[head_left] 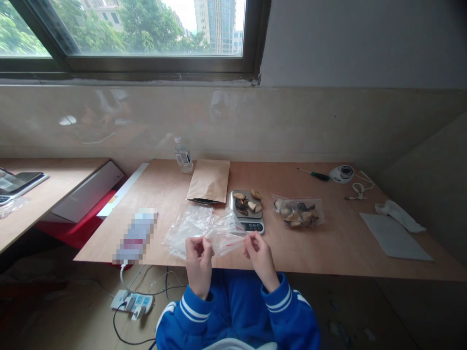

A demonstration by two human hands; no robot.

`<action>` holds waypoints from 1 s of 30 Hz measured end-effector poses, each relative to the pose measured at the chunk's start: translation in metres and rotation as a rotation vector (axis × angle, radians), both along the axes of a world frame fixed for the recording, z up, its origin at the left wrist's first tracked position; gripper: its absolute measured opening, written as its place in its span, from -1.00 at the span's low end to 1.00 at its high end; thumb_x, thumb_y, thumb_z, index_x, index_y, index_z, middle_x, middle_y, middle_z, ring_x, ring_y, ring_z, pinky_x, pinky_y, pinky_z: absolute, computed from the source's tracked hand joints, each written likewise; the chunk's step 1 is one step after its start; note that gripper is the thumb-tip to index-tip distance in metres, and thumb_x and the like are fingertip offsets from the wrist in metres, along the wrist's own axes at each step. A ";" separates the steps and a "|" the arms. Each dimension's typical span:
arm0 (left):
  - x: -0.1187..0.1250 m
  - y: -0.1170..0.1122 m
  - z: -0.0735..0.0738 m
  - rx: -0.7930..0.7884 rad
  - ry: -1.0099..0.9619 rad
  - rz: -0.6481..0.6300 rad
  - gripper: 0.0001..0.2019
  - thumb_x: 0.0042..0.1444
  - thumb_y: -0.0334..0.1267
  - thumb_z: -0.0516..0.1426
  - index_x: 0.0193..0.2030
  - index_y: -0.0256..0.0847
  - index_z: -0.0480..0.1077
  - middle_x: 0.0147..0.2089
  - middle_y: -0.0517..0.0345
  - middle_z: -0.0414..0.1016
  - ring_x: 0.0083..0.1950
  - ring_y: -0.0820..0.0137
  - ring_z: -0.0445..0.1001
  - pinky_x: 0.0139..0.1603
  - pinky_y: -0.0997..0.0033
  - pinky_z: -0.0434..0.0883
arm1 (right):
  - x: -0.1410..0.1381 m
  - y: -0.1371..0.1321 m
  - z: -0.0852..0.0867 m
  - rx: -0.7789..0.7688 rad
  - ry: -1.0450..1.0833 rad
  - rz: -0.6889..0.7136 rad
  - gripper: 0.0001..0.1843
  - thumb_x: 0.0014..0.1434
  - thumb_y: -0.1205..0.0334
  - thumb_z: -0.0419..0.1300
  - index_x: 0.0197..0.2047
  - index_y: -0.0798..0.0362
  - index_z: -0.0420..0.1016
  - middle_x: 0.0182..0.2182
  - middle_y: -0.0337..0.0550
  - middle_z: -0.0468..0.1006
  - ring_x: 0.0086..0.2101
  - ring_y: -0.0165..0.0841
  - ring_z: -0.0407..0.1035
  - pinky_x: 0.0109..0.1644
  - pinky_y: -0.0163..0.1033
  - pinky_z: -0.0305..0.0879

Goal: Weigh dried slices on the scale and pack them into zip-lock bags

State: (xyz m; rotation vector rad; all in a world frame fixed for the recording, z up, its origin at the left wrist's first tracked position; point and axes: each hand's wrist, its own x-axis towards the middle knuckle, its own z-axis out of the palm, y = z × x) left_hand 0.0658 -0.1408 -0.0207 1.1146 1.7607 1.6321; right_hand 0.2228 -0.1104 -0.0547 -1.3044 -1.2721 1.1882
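Note:
Between my two hands a clear zip-lock bag [228, 238] is stretched out above the table's front edge. My left hand [199, 262] pinches its left side with curled fingers. The fingertips of my right hand [260, 255] close on its other end, near a red zip line. Beneath and to the left lies a pile of clear plastic bags [186, 226]. Just beyond the bag, a kitchen scale [258, 227] carries several dried mushroom pieces [241, 206]. Right of the scale, a filled zip-lock bag of dried mushrooms [298, 214] lies flat.
A brown paper pouch [210, 180] and a water bottle [183, 156] are at the back. A blurred-out phone-like object [135, 236] lies left, cabled to a power strip [133, 301]. At right are a screwdriver [318, 175], a dome camera [342, 173], a white sheet [394, 236] and crumpled tissue [399, 216].

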 end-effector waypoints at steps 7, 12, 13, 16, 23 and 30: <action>-0.005 0.004 0.016 0.001 -0.076 0.005 -0.64 0.12 -0.12 0.07 0.02 -0.25 0.30 -0.46 0.27 0.28 -0.47 0.52 0.32 -0.41 0.51 0.34 | 0.000 -0.001 0.014 0.022 -0.081 0.209 -0.65 0.24 -0.05 -0.01 -0.26 0.05 0.40 -0.45 -0.20 0.48 -0.46 -0.41 0.35 -0.38 -0.31 0.28; -0.009 0.004 0.015 -0.051 -0.024 0.003 -0.57 0.14 -0.07 0.04 0.09 -0.23 0.35 -0.46 0.23 0.31 -0.42 0.47 0.32 -0.29 0.46 0.35 | 0.016 0.013 0.010 0.188 -0.232 0.010 -0.67 0.26 0.03 -0.05 -0.18 0.06 0.42 -0.20 -0.06 0.47 -0.25 -0.32 0.37 -0.24 -0.25 0.33; -0.009 0.005 0.013 -0.055 -0.008 0.017 -0.57 0.14 -0.06 0.03 0.09 -0.21 0.36 -0.43 0.20 0.35 -0.39 0.46 0.34 -0.27 0.44 0.36 | 0.021 0.018 0.008 0.213 -0.264 -0.040 -0.68 0.25 0.05 -0.05 -0.18 0.06 0.42 -0.19 -0.05 0.45 -0.26 -0.31 0.36 -0.25 -0.24 0.34; -0.009 0.006 0.006 -0.051 0.032 0.057 -0.57 0.15 -0.03 0.02 0.08 -0.18 0.39 -0.30 0.11 0.44 -0.29 0.40 0.39 -0.20 0.40 0.37 | 0.035 0.033 0.005 0.265 -0.351 -0.134 -0.70 0.24 0.10 -0.05 -0.16 0.07 0.41 -0.20 -0.03 0.41 -0.27 -0.31 0.33 -0.26 -0.21 0.35; -0.006 0.007 0.005 0.010 0.051 0.205 -0.59 0.17 -0.03 0.01 0.02 -0.20 0.45 -0.34 0.14 0.39 -0.30 0.43 0.34 -0.18 0.44 0.32 | 0.043 0.053 -0.004 0.410 -0.516 -0.279 -0.70 0.20 0.20 -0.03 -0.04 0.06 0.35 -0.13 0.03 0.35 -0.08 -0.20 0.26 -0.02 -0.01 0.29; -0.006 0.019 0.001 0.034 0.098 0.244 -0.60 0.16 -0.02 0.03 0.00 -0.20 0.46 -0.37 0.18 0.28 -0.29 0.45 0.33 -0.14 0.44 0.30 | 0.031 0.083 -0.021 0.460 -0.738 -0.231 -0.57 0.14 0.28 -0.01 0.09 0.07 0.29 0.02 0.05 0.34 0.05 -0.14 0.17 0.11 0.05 0.12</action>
